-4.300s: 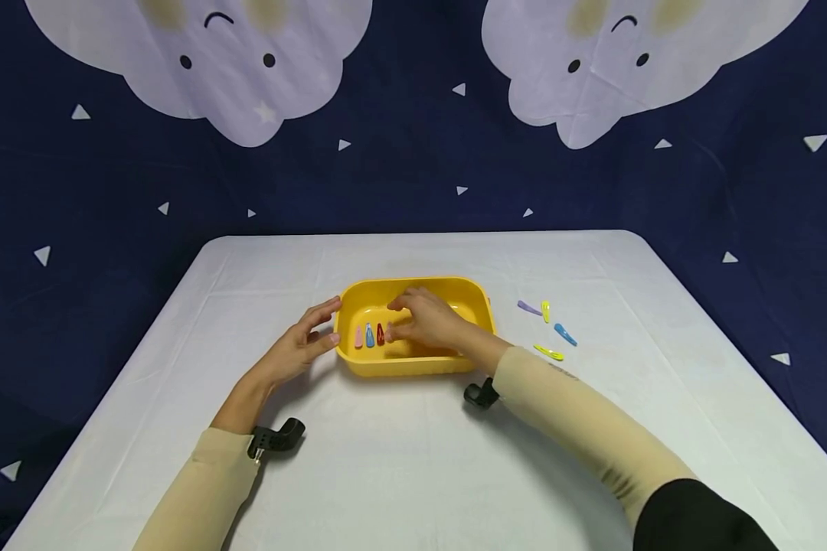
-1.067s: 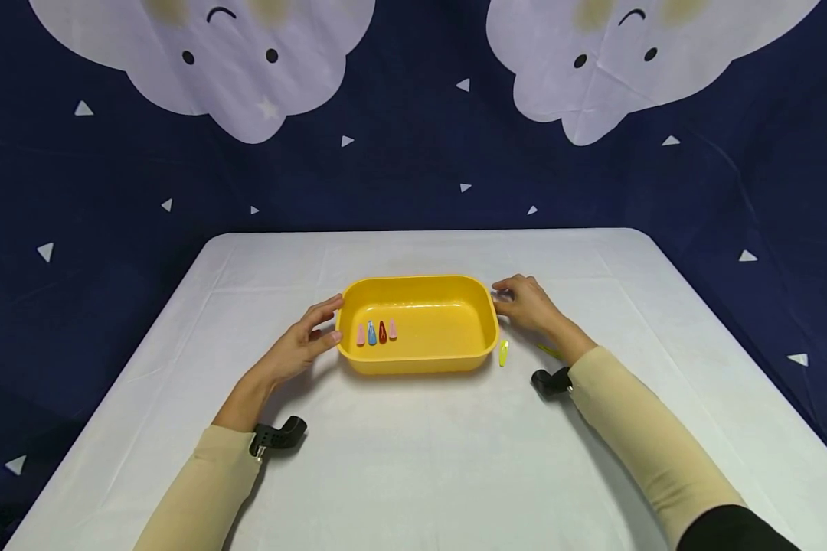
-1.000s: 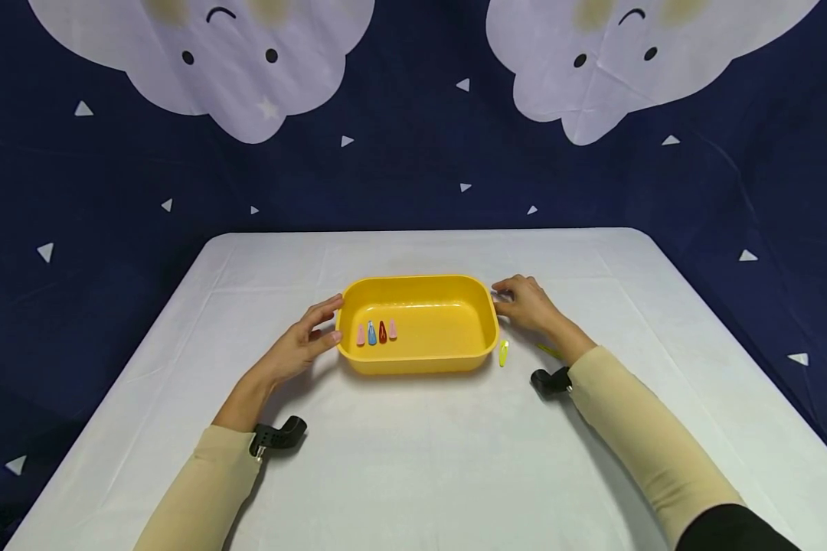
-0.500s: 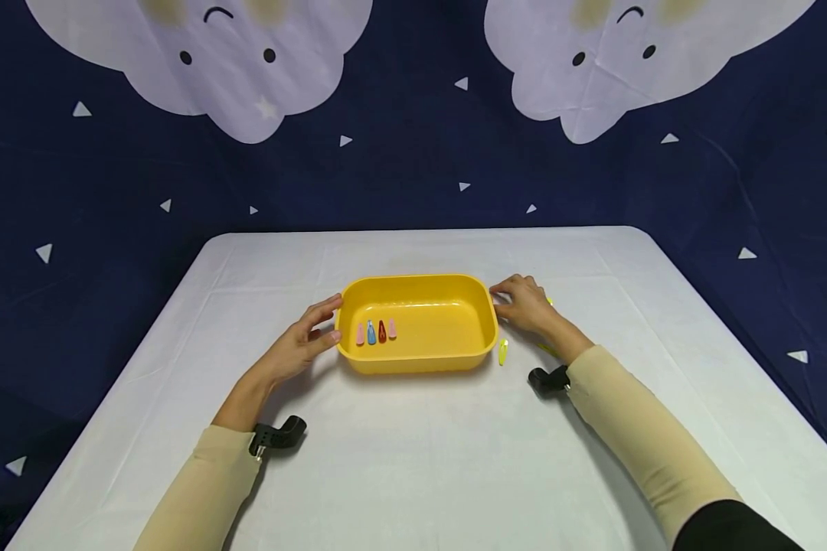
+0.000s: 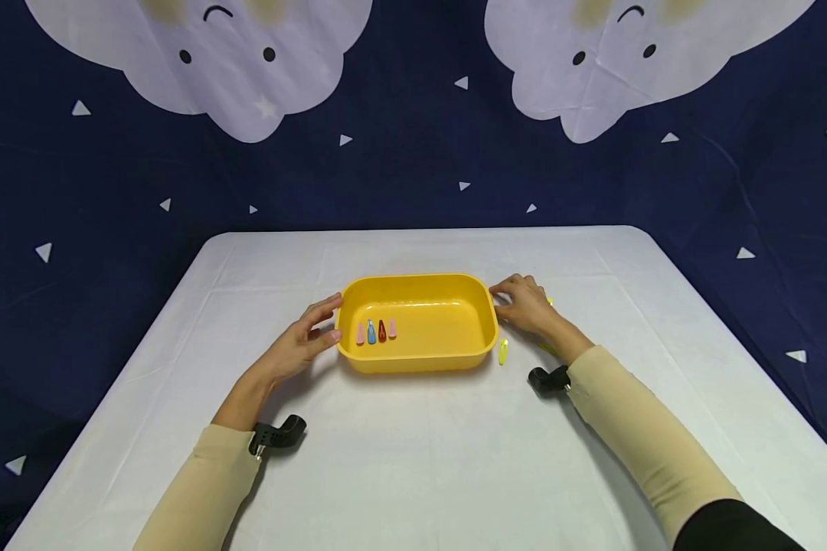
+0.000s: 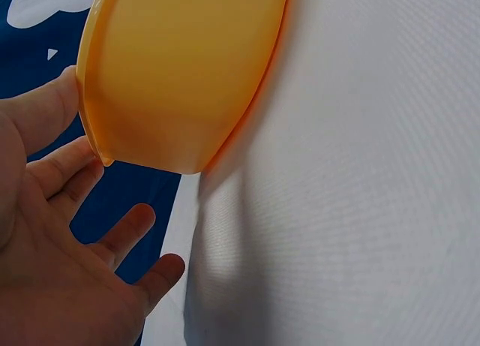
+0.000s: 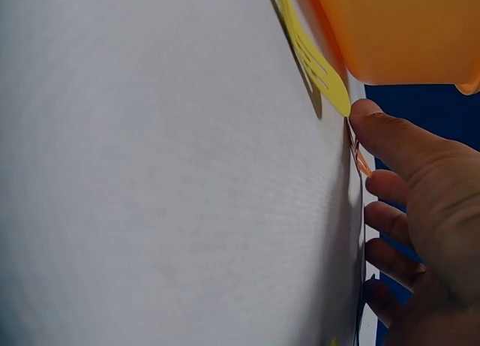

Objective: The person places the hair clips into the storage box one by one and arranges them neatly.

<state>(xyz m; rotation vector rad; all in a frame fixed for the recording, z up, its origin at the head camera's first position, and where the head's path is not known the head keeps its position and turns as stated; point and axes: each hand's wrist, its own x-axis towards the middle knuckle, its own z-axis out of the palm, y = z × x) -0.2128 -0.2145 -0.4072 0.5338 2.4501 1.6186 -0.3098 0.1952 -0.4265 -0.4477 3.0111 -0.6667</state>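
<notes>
A yellow tray [image 5: 448, 332] stands mid-table. Inside at its left, a pink snap hair clip [image 5: 360, 334], a blue one [image 5: 371, 332], a red one [image 5: 382, 331] and another pink one [image 5: 392, 329] lie in a row. My left hand [image 5: 295, 344] touches the tray's left rim with fingers spread; in the left wrist view thumb and fingers meet the rim. My right hand [image 5: 526, 304] is at the right rim, fingers loosely bent. Just before its thumb in the right wrist view lies a yellow hair clip [image 7: 319, 64]; an orange-looking clip [image 7: 362, 162] shows behind the thumb.
Parts of other yellow clips peek out behind my right hand and below its wrist [image 5: 547, 350]; the arm hides more of that area. White cloth covers the table [image 5: 413, 451]. A dark blue curtain [image 5: 413, 184] with clouds hangs behind the far edge.
Since about four seconds ago my right hand has left the tray's inside for its right rim. The second pink clip and a yellow clip beside the tray now show. Almost nothing moved this last second.
</notes>
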